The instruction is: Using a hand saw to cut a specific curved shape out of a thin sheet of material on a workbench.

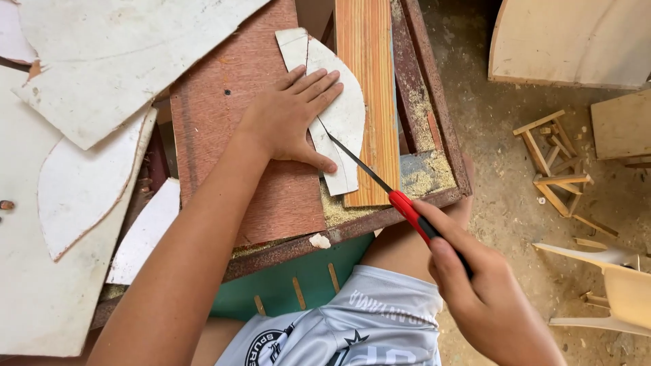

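Observation:
My left hand [291, 115] lies flat, fingers spread, on a curved white board piece [342, 112] and presses it onto the reddish-brown workbench top [224, 122]. My right hand [475, 285] grips the red and black handle of a small saw [400, 200]. Its thin dark blade runs up and left into a cut in the white piece, just beside my left thumb. Under the white piece lies an orange wooden plank [369, 68].
Large white board offcuts [102, 68] cover the left side. Sawdust [424, 173] is piled at the bench's right edge. On the dirt floor to the right lie small wooden frames [553, 163], a pale board [576, 41] and a cream plastic chair [620, 288].

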